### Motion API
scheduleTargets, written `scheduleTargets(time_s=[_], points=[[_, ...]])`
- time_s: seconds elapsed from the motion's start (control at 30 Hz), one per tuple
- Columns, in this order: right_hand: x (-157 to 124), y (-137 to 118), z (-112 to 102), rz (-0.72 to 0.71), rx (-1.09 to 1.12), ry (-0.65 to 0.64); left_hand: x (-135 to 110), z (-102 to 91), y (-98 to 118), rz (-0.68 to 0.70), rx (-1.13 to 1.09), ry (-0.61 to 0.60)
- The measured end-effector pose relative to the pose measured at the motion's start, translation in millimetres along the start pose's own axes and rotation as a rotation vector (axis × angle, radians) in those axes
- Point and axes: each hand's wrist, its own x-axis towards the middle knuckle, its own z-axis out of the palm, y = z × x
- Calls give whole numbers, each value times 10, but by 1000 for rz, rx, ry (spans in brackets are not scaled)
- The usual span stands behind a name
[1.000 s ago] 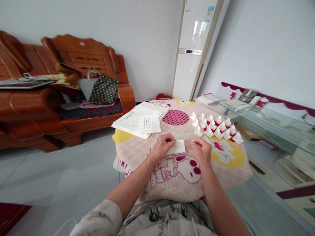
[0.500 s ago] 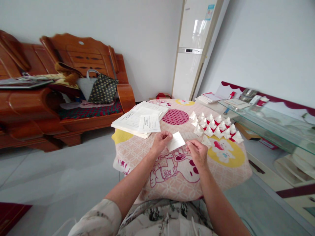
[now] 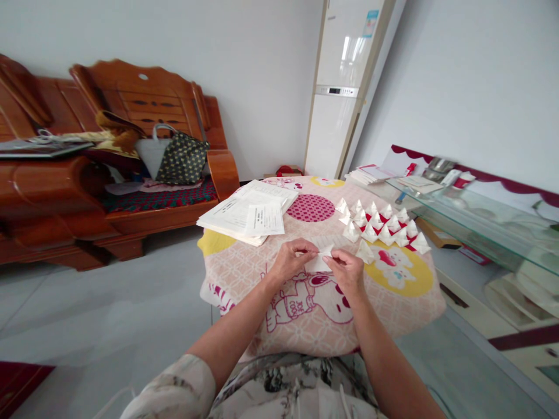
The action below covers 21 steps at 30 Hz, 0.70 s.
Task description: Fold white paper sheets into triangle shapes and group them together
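Note:
Both hands pinch a small white sheet of paper [image 3: 318,265] just above the cloth-covered table. My left hand [image 3: 295,259] has thumb and fingertips closed on its left side. My right hand [image 3: 347,269] grips the right side in the same way, and the two sets of fingertips are close together along a crease or edge. Part of the paper lies hidden behind the fingers. Beyond my right hand stand several folded white paper pieces [image 3: 379,224] with pointed tips, grouped in rows. One folded paper piece [image 3: 365,252] sits nearest that hand.
A stack of printed paper sheets [image 3: 236,210] lies at the table's back left. The patterned tablecloth [image 3: 301,337] hangs over the edge. To the right is a glass-topped cabinet [image 3: 476,218] with items on it; at left, a wooden sofa [image 3: 144,99] holds bags.
My hands have drawn closer together on the paper. The flat square that showed between them is now opened or bent, with my right fingers gripping its side.

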Motion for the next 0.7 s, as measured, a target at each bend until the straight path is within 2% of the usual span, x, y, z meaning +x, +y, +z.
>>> scheduleTargets(time_s=[0.17, 0.37, 0.43, 0.5, 0.6, 0.7], points=[[4, -40, -13, -176, -125, 43, -11, -23, 2, 70, 86, 85], [118, -112, -41, -467, -375, 145, -21, -39, -48, 135, 159, 166], [145, -69, -38, -537, -499, 63, -19, -58, -81, 148, 226, 185], [140, 0, -30, -577, -631, -114, -20, -84, -113, 153, 335, 151], [89, 90, -28, -593, -754, -388, -22, -117, -149, 177, 494, 9], [48, 122, -52, -581, -780, -536, -5, -129, -175, 235, 579, -181]])
